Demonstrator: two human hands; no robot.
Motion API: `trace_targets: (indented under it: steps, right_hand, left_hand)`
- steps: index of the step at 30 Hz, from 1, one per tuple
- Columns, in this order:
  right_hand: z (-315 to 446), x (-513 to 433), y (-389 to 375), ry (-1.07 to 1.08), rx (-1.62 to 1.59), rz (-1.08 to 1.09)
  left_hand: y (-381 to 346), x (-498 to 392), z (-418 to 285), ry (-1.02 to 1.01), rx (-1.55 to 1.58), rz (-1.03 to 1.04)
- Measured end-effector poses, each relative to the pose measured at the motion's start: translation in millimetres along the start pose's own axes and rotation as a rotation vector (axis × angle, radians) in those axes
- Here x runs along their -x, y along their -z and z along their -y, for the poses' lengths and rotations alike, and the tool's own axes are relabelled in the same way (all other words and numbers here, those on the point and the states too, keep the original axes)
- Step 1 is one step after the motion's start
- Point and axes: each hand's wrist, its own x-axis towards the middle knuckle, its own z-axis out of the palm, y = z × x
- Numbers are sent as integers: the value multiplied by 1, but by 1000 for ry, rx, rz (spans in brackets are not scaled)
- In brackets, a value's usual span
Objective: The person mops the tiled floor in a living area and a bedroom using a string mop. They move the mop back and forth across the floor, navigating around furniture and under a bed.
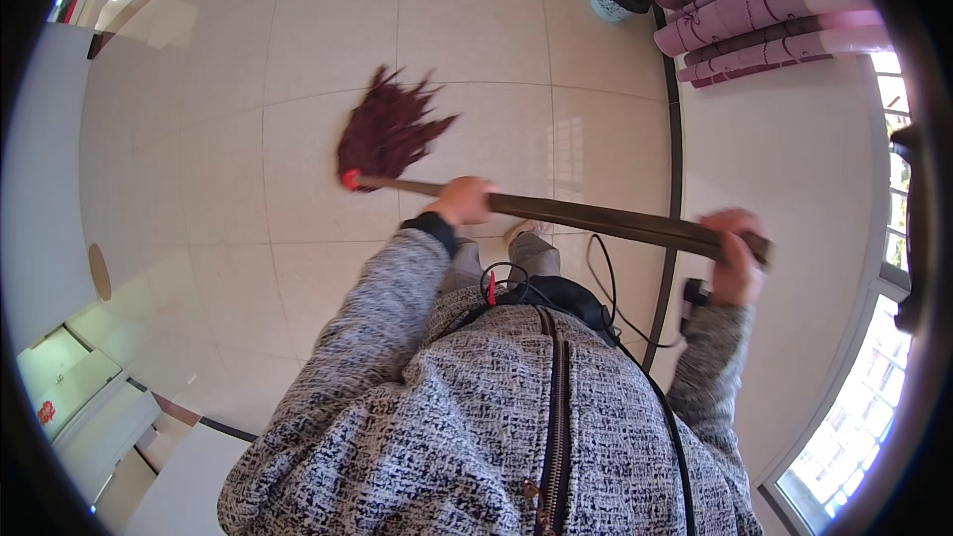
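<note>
A mop with a long brown handle and a dark red fabric strip head lies across the view before me, its head spread on the tiled floor ahead and to the left. A red collar joins handle and head. My left hand is closed around the lower part of the handle. Near the handle's upper end, at the right, my right hand grips it; this hand is slightly blurred.
A small light blue bin with a dark liner stands by the right wall's black skirting. Pink and purple curtains hang at the upper right, near a window. A thin black cable loops beside my waist.
</note>
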Motion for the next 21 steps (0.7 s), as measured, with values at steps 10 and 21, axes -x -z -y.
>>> trace_targets:
  steps: [10, 21]
  right_hand:
    - [-91, 47, -112, -463, -572, 206]
    - [-30, 107, 2, -83, -511, -261]
  left_hand:
    - [103, 169, 94, 428, -159, 207]
    - [42, 81, -24, -167, -120, -291]
